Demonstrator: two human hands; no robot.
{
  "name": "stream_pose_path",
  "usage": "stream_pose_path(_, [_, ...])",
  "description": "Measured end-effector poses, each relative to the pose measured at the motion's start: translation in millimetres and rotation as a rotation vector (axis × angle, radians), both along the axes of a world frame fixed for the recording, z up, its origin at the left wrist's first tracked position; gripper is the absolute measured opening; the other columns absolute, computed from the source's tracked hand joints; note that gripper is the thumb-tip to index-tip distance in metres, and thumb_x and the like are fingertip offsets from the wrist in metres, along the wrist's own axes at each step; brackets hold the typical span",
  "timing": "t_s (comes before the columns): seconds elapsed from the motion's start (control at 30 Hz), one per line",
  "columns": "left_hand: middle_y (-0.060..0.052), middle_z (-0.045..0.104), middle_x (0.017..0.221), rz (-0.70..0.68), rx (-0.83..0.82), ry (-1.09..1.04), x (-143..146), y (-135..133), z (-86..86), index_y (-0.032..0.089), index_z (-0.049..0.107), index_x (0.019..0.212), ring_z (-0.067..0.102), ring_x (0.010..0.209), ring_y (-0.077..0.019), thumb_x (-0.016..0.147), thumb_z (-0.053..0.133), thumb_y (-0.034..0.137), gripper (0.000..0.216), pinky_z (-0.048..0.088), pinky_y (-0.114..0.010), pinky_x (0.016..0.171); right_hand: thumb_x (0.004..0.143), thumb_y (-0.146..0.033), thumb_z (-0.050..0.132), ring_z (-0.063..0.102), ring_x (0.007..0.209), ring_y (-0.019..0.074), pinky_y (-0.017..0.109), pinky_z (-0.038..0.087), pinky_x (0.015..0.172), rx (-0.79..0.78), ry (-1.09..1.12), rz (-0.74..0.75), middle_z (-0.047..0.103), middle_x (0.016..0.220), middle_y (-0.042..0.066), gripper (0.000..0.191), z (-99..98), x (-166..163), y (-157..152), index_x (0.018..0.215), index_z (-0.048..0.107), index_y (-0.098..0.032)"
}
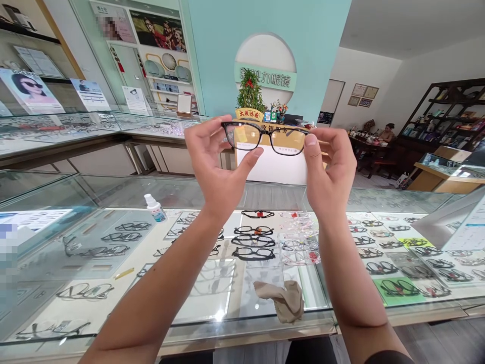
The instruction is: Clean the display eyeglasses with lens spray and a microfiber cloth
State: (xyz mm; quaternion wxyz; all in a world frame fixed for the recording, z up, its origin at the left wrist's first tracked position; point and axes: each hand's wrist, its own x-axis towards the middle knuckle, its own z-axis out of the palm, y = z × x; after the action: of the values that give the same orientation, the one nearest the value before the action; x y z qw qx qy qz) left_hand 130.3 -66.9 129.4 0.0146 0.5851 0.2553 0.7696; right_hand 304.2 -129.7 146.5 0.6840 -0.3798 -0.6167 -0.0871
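Observation:
A pair of black-framed eyeglasses (266, 134) is held up in front of me, above the glass counter, with its clear lenses facing me. My left hand (222, 167) grips the left end of the frame, its thumb near the lower rim of the left lens. At the right end, my right hand (329, 167) pinches the frame, thumb on the near side. Fingers hide both ends of the frame. Below, a crumpled beige cleaning cloth (286, 301) lies on the counter top near its front edge.
The glass display counter (250, 326) holds rows of eyeglasses (253, 253) under its top. A white spray bottle (155, 208) stands at the left. Behind are a cash desk (276, 172) with a plant (250, 93), more showcases, and a person (387, 133) seated far right.

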Motion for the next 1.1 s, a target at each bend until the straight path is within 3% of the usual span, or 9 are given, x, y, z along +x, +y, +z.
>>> stream_pose_path(0.13, [-0.011,0.065,0.146,-0.078,-0.066,0.015,1,4,-0.7,0.038,0.051,0.134,0.068,0.139,-0.0341,0.078,0.095,0.065,0.076,0.065,-0.053,0.103,0.112,-0.054,0.053,0.074,0.110,0.0250,0.042,0.060,0.088,0.013,-0.017,-0.023,0.072,0.124,0.009,0.029,0.2,-3,-5,0.124,0.067,-0.031])
stream_pose_path(0.27, [-0.010,0.066,0.145,-0.118,-0.027,0.008,1,7,-3.5,0.038,0.050,0.132,0.070,0.136,-0.0333,0.078,0.093,0.068,0.075,0.064,-0.053,0.103,0.110,-0.051,0.058,0.074,0.109,0.0256,0.045,0.060,0.091,0.009,0.025,0.004,0.073,0.123,0.009,0.025,1.3,-4,-7,0.119,0.068,-0.030])
stream_pose_path(0.47, [-0.011,0.062,0.146,0.041,0.032,-0.021,-1,-5,-6.2,0.039,0.051,0.132,0.065,0.140,-0.0377,0.074,0.094,0.071,0.079,0.064,-0.061,0.098,0.111,-0.051,0.053,0.073,0.108,0.0226,0.040,0.060,0.089,-0.072,0.075,0.087,0.076,0.112,0.007,0.027,0.9,2,3,0.114,0.068,-0.028])
stream_pose_path(0.57, [-0.012,0.060,0.147,0.047,0.038,-0.024,-3,-5,-6.9,0.038,0.052,0.133,0.058,0.147,-0.0397,0.072,0.095,0.072,0.083,0.063,-0.063,0.099,0.111,-0.050,0.054,0.073,0.104,0.0213,0.038,0.059,0.088,-0.100,0.089,0.117,0.077,0.107,0.006,0.027,0.6,3,6,0.108,0.068,-0.027])
stream_pose_path(0.83, [-0.008,0.067,0.142,-0.264,0.112,0.030,-4,24,-13.4,0.038,0.051,0.134,0.067,0.134,-0.0336,0.080,0.092,0.066,0.074,0.060,-0.054,0.104,0.108,-0.051,0.061,0.071,0.095,0.0188,0.036,0.057,0.086,0.002,0.123,0.225,0.074,0.101,0.004,0.026,-0.9,1,6,0.104,0.068,-0.027])
stream_pose_path(1.1, [-0.006,0.072,0.135,-0.374,0.078,0.004,-1,24,-13.8,0.035,0.054,0.127,0.072,0.124,-0.0279,0.080,0.096,0.059,0.067,0.059,-0.045,0.101,0.111,-0.051,0.057,0.070,0.093,0.0184,0.036,0.057,0.084,0.037,0.068,0.217,0.071,0.098,0.004,0.026,-0.8,0,4,0.105,0.067,-0.027])
